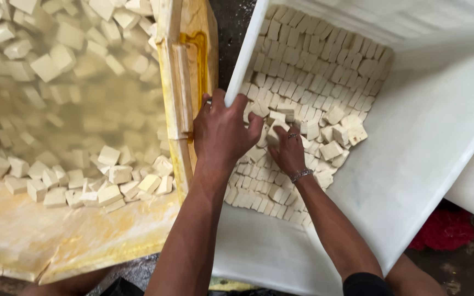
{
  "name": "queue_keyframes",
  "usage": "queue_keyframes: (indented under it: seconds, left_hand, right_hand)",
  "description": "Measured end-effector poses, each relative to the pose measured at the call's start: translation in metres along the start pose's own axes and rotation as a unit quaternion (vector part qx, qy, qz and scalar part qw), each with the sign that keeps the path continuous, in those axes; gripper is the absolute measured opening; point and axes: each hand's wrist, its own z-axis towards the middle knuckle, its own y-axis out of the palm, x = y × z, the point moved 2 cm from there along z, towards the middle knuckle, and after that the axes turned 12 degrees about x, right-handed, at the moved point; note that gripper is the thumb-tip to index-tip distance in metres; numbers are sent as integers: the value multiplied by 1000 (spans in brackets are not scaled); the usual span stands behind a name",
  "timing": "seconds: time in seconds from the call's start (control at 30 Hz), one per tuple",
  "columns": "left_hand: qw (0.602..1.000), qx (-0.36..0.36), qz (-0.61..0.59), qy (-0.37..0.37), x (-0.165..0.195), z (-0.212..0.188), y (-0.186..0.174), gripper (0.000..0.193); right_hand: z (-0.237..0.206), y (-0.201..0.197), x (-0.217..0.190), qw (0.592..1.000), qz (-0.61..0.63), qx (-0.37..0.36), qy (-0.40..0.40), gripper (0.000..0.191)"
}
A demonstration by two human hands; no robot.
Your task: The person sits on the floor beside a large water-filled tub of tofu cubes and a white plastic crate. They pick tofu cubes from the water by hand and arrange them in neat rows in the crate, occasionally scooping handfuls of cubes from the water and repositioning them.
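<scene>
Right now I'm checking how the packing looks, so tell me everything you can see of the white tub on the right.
The white tub is a large, smooth, plastic-looking container, tilted toward the camera, beside a yellow-stained tub of cloudy liquid. Pale cubes lie packed in neat rows against its far wall, with looser ones nearer the middle; the rest of its floor is bare. The left hand grips its near-left rim, and the right hand, wearing a ring and bracelet, rests on the cubes inside.

One head-worn camera looks steeply down, close over the white tub and the yellow-stained tub beside it.
</scene>
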Motion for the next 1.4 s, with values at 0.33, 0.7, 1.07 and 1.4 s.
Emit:
queue_keyframes:
  seconds: [0.33,0.7,1.07,1.4]
  left_hand:
    - [1000,8,-24,-6,0,1,0,24]
    - [1000,-11,-26,-10,-1,-1,3,27]
    - [999,-21,-34,-10,-1,-1,5,29]
    - [998,-39,-37,-18,-1,-2,7,28]
  right_hand:
    - [9,-5,-14,988,98,16,116,86]
    - [-62,-6,-36,932,92,-315,153,86]
    - [-106,17,-67,851,-199,-475,-99,79]
    - [-71,6,-97,856,-139,-498,5,76]
